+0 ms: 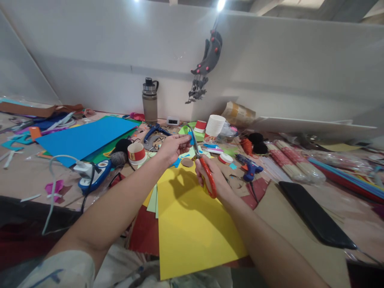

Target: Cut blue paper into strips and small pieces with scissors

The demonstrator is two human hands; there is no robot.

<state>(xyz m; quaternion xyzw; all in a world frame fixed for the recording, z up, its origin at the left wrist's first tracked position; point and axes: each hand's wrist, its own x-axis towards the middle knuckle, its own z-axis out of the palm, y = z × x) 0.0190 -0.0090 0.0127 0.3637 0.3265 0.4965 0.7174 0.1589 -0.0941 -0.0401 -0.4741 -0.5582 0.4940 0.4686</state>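
My left hand (175,146) pinches a small piece of blue paper (191,138) above the middle of the table. My right hand (211,176) grips a pair of scissors (207,172) with red and yellow handles. Their blades point up and away from me, beside the blue piece; I cannot tell whether they touch it. Under both hands lies a large yellow sheet (198,236), with their shadow on it. A small brown disc (187,162) and blue scraps (176,163) are at the sheet's far end.
On the left are a large blue sheet (90,136), a power strip (95,176) and a paper cup (136,153). A bottle (149,102) and stacked cups (215,126) stand at the back. To the right are a glue gun (250,170) and a black phone-like slab (315,214).
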